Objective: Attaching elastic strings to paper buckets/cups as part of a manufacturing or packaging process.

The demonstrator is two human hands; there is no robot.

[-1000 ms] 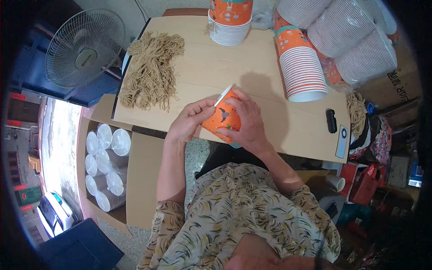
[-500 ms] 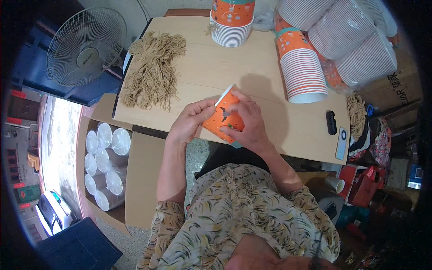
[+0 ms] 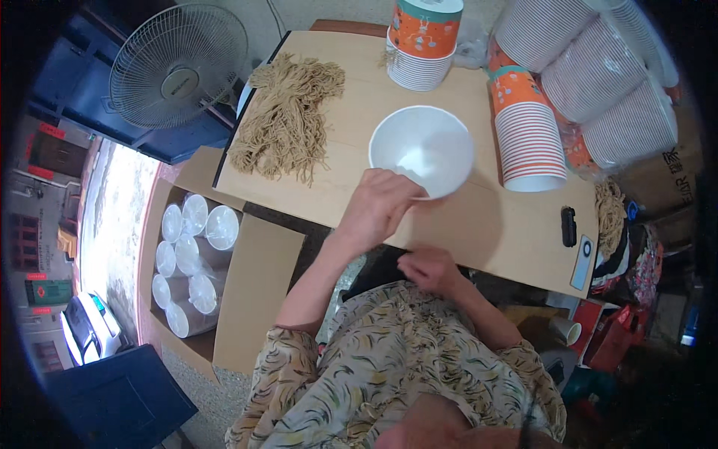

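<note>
Your left hand [image 3: 379, 209] pinches the near rim of the white-lined cup [image 3: 420, 142], mouth up over the table [image 3: 360, 112]; your right hand [image 3: 431, 269] curls apart, contents unclear; light rim pressure should avoid denting.

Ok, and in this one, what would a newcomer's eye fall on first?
Probably the bright white inside of the paper cup above the middle of the table, its near edge held by the left hand. Next might come the heap of tan strings at the table's left, and the stack of orange-and-white cups toward its right. The large fan also stands out at upper left.
</note>
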